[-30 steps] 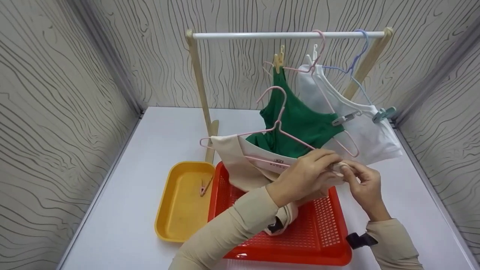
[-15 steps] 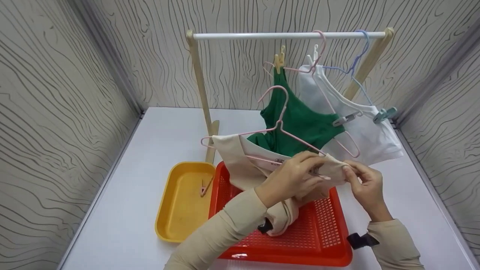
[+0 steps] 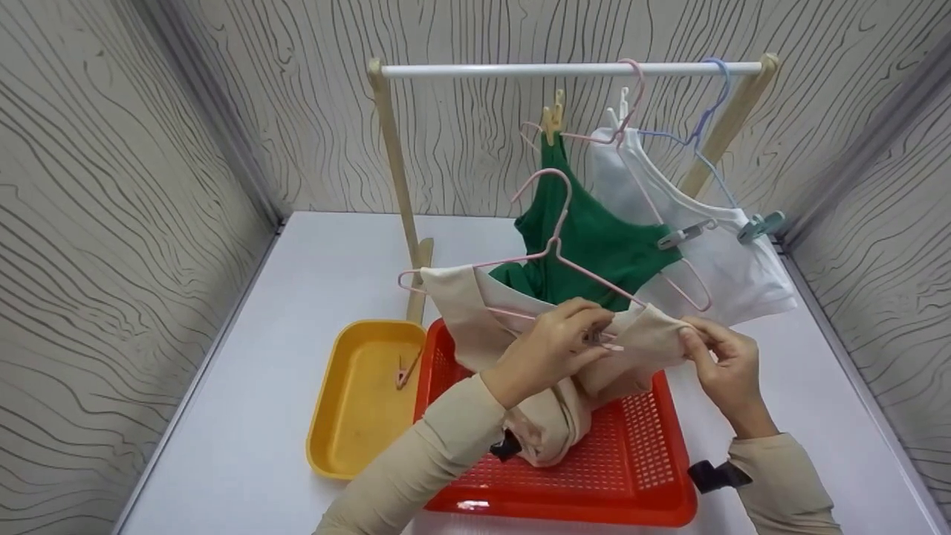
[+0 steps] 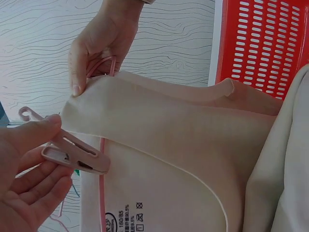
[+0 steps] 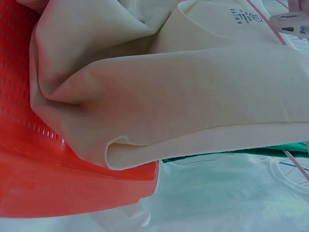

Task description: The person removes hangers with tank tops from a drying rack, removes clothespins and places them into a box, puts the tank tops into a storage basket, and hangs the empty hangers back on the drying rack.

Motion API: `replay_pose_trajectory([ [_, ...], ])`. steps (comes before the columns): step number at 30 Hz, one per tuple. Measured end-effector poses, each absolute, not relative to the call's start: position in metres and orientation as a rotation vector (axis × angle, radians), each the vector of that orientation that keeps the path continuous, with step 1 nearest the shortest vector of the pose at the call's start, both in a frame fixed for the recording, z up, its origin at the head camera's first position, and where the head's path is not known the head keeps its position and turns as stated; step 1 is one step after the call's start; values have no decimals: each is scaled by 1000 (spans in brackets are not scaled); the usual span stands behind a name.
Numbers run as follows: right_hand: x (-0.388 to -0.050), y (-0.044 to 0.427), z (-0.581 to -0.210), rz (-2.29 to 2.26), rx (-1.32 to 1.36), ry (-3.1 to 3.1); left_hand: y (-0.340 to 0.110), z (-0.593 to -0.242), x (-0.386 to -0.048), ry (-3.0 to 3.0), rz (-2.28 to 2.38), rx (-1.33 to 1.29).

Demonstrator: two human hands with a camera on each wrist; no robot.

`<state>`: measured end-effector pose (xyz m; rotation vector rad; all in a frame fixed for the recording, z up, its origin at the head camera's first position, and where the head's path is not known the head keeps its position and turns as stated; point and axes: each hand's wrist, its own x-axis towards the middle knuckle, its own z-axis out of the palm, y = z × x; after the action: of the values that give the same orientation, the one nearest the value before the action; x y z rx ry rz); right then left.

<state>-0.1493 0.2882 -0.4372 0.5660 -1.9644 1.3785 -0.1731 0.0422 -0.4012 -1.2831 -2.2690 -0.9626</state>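
Observation:
A beige sleeveless garment (image 3: 458, 316) is draped on a pink hanger (image 3: 553, 241), its lower part bunched in the red basket. The left hand (image 3: 546, 349) pinches a pale pink clothespin; in the left wrist view this clothespin (image 4: 79, 154) lies in front of the garment's strap, between thumb and fingers of the left hand (image 4: 31, 169). The right hand (image 3: 724, 368) pinches the garment's right shoulder at the hanger's end, also seen in the left wrist view (image 4: 104, 43). Within the right wrist view, the beige garment (image 5: 203, 92) fills most of the picture and no right-hand fingers are visible.
Behind, a rack with a white bar (image 3: 505, 71) carries a green top (image 3: 594, 230) and a white top (image 3: 713, 245), clipped to hangers. A yellow tray (image 3: 356, 416) with a pink clothespin (image 3: 402, 377) stands left of the red basket (image 3: 594, 505).
The left hand has moved left and down from the right shoulder, with the clothespin between its fingers. The shoulder fabric now lies flatter; the right hand has stayed nearly in place.

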Motion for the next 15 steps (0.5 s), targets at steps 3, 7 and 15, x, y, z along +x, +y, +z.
replay_pose_trajectory([
  [3, -149, 287, -437, 1383, 571, -1967, 38, -403, -174, -2290, -976, -1284],
  [7, -149, 287, -436, 1379, 565, -1972, 32, -404, -174, -2327, -949, -1258],
  [15, -149, 288, -437, 1348, 544, -1979, 23, -406, -173, -2397, -955, -1194],
])
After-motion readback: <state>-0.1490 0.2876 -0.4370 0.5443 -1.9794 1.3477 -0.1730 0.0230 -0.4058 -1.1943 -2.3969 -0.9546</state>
